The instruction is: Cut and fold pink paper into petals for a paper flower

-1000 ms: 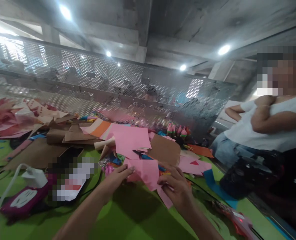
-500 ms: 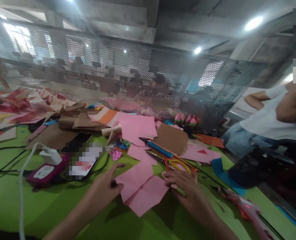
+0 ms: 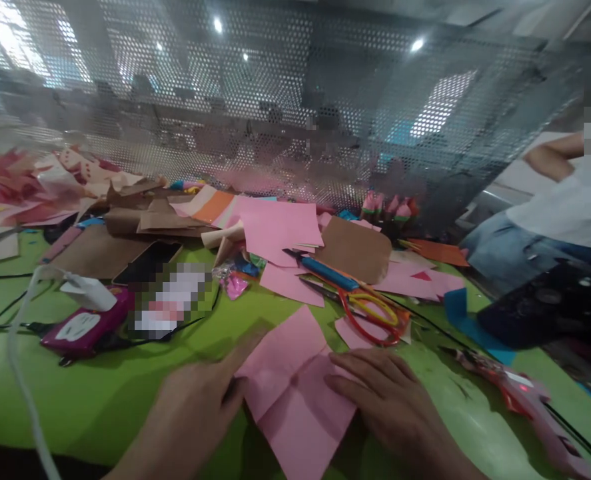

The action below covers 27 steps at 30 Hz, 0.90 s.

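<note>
A creased sheet of pink paper [image 3: 300, 407] is held up at a tilt over the green table, its fold lines meeting near the middle. My left hand [image 3: 195, 400] grips its left corner, the thumb side at the edge and part of the fingers behind the paper, somewhat blurred. On the right side, my right hand [image 3: 390, 393] has its fingers laid over the paper's face near the edge; its thumb is hidden. Just beyond the paper lie scissors [image 3: 370, 313] with red and yellow handles. Near them is a blue-handled cutting tool [image 3: 328, 272].
Pink sheets [image 3: 282, 230] and brown card [image 3: 358, 250] lie behind. At left are a purple power strip [image 3: 88, 327] with a white plug, cables and a phone [image 3: 148, 261]. A pink glue gun [image 3: 530, 400] lies at right. Beyond stands a person [image 3: 550, 207] beside a perforated metal screen [image 3: 255, 113].
The pink paper has turned and come nearer to me, one corner now pointing down. My left hand has closed on its corner, and my right fingers have moved onto its face. The view has tipped downward.
</note>
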Tool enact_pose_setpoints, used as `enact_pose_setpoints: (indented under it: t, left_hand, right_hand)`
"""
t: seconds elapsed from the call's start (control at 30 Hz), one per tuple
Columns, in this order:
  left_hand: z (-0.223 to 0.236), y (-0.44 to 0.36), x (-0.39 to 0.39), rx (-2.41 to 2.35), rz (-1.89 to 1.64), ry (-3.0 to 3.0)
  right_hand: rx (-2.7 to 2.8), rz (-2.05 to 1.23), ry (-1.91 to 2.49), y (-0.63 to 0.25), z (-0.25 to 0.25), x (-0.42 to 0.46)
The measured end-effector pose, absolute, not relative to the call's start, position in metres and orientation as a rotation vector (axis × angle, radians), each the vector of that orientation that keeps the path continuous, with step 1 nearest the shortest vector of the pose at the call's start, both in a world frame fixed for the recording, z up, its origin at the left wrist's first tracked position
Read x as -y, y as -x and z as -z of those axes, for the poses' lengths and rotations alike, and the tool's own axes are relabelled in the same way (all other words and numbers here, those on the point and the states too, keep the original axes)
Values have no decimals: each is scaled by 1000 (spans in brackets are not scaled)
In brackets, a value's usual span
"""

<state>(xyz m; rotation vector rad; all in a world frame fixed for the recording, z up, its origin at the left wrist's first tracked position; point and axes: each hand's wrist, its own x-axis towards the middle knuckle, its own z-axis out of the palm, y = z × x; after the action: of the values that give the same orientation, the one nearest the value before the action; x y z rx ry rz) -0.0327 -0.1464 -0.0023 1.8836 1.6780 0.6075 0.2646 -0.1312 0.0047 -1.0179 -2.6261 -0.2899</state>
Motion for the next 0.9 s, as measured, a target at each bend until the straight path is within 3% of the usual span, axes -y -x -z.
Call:
enact_pose_setpoints:
  t: [0.13, 0.27, 0.4, 0.67, 0.9]
  left_hand:
    - [3, 34, 147, -1789, -513, -2457]
    - [9, 37, 143, -1398, -457, -2695]
    - [18, 42, 141, -1170, -435, -2582]
    - [3, 30, 129, -1342, -517, -2233]
    - [6, 15, 119, -1648, -505, -2167]
  right_hand:
    - [2632, 327, 1031, -266, -7, 131]
    - [2618, 230, 1047, -268, -8, 133]
    - [2558, 18, 1153, -269, -10, 136]
    - [2315, -592, 1387, -263, -21, 122]
    - [2189, -610, 1696, -254, -17, 111]
